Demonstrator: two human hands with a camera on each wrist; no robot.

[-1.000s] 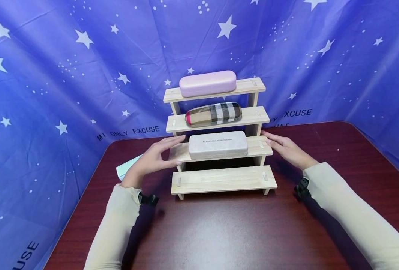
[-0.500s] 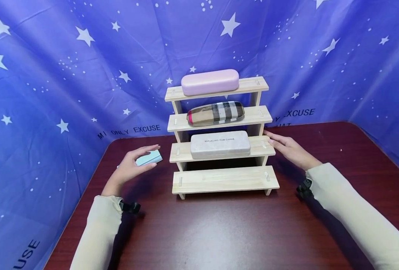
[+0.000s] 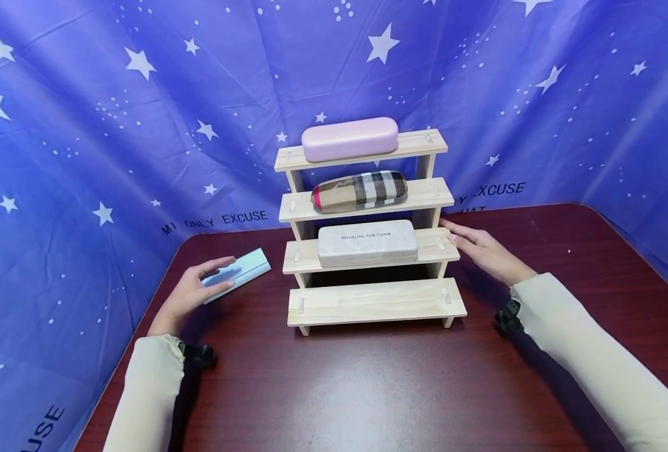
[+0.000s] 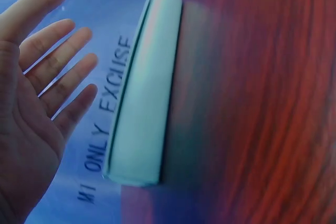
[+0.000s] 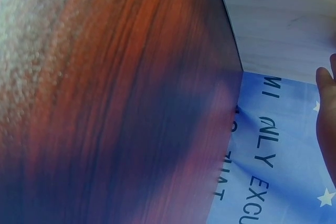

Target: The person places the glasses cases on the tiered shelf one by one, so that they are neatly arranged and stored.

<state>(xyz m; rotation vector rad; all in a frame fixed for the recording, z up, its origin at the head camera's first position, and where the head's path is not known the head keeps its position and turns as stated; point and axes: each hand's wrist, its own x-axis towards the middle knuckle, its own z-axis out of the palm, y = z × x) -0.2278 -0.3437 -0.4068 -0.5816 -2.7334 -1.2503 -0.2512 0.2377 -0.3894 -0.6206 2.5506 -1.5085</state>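
My left hand hovers with spread, relaxed fingers over a light blue glasses case lying on the table at left. In the left wrist view the case stands apart from the fingers, which hold nothing. On the other side, my right hand rests extended fingers against the right side of a four-step wooden display stand. A pink glasses case sits on the top step, a plaid one below it, and a pale grey lettered one on the third.
The stand's lowest step bears nothing. A dark red-brown wooden table carries everything. Behind and at the left hangs a blue curtain with white stars and lettering, close to the table's edge.
My left hand has left the stand's left side and moved left and down to the light blue case, uncovering more of it. The right hand stays at the stand.
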